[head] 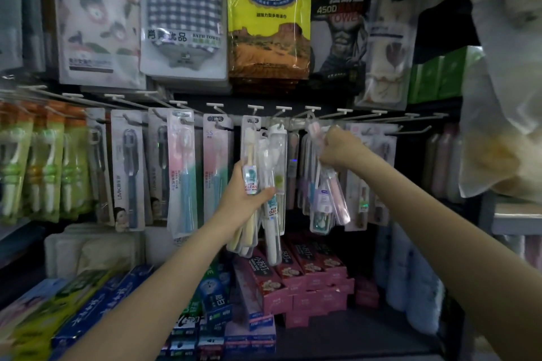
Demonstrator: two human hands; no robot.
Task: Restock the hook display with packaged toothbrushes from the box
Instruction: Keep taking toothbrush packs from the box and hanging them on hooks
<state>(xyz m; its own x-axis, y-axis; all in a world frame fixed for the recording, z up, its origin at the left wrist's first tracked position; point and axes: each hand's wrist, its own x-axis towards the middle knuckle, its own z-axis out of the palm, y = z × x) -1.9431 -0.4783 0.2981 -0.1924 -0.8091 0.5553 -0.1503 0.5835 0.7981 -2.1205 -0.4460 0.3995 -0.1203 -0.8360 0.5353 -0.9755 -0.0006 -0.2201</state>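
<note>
Hands (243, 190) (337, 149), two, gripping toothbrush packs (250, 176)

There is only the one view, taken from the person's head and facing straight into the hook display (264, 114), close enough that both forearms reach up into the picture from the bottom corners toward the middle of the rack. The wide lens bends the edges, so the hanging towel packs (181, 14) fill the top, the toothpaste boxes (308, 281) on the shelf sit low in the frame, and the rows of hooks curve away left and right. A pale plastic bag (504, 114) crowds in very near on the right side.
</note>
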